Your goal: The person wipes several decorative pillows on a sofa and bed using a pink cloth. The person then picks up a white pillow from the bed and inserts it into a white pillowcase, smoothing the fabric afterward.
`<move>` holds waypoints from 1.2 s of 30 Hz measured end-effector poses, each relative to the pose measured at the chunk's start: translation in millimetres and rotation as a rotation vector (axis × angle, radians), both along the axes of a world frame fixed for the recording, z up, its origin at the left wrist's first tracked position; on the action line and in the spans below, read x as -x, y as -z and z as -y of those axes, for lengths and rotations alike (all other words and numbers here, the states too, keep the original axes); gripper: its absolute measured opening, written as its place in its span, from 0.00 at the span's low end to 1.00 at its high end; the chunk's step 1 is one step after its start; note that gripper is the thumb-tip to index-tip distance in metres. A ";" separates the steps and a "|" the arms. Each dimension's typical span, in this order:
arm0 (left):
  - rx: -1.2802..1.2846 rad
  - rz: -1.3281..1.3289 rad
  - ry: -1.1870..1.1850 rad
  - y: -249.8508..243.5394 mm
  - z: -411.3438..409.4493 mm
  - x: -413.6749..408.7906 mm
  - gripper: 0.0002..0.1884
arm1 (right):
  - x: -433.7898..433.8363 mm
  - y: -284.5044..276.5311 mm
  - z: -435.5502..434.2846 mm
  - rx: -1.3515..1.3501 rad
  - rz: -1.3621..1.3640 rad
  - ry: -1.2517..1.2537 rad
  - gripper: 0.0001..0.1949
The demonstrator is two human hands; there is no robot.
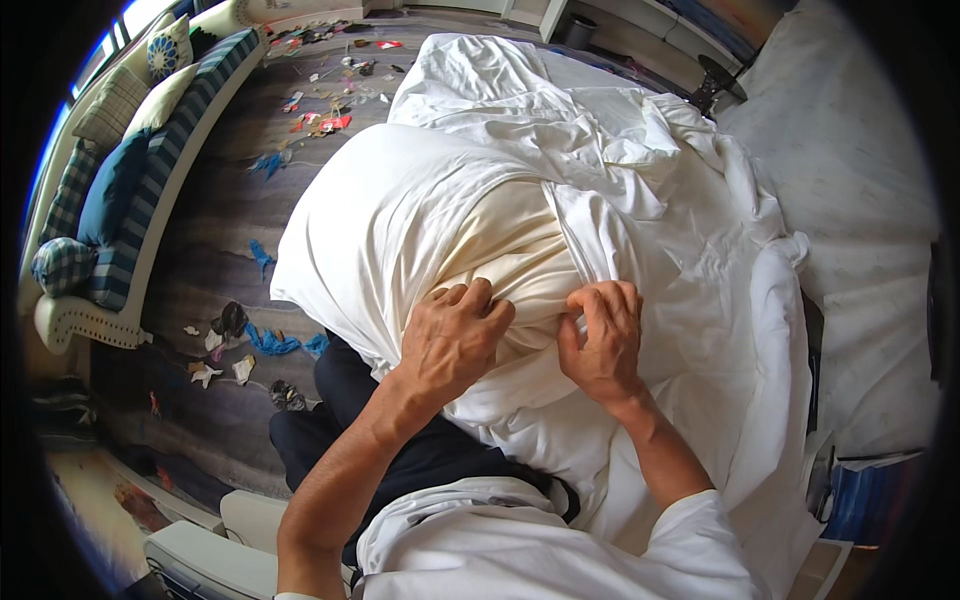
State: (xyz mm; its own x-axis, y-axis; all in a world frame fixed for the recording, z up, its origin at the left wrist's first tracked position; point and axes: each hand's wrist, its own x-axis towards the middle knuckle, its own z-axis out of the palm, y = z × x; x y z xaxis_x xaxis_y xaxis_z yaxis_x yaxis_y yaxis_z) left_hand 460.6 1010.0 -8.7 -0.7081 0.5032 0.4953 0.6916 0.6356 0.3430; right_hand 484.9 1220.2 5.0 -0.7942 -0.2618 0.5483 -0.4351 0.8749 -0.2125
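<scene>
A white pillowcase (375, 195) lies around a cream pillow (517, 225), which shows through the case's open end facing me. My left hand (454, 341) has its fingers curled on the left edge of that opening. At the right edge, my right hand (604, 337) pinches the fabric between thumb and fingers. The bundle rests partly against my dark-trousered legs (349, 390) and on the bed. Beneath and beyond it spreads a rumpled white sheet (675, 300). My fingertips are partly hidden in the folds.
A striped sofa (180, 127) with several cushions runs along the left. Litter, including blue scraps (271, 341), is scattered over the dark floor (217, 247). A black bin (579, 31) and a dark fan-like object (716, 84) stand at the back. Pale quilted fabric (847, 150) rises at right.
</scene>
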 end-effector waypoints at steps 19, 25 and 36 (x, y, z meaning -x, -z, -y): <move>0.017 0.048 0.051 -0.9 9.3 -3.3 0.13 | 30.3 13.4 -38.5 0.521 0.305 0.450 0.23; 0.026 0.077 0.227 -33.6 -6.4 -13.3 0.29 | 18.8 5.3 -18.3 0.576 0.239 0.393 0.14; 0.071 -0.025 0.102 -8.5 -61.3 4.0 0.14 | 2.7 5.7 0.1 0.576 0.283 0.312 0.18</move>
State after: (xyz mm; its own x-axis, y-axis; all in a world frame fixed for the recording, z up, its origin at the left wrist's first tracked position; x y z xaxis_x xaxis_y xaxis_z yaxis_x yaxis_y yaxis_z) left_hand 456.7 1071.3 -0.2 -0.6396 0.6065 0.4723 0.7615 0.5837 0.2817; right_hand 482.2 1220.1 -0.7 -0.9172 0.2701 0.2931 -0.0429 0.6641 -0.7464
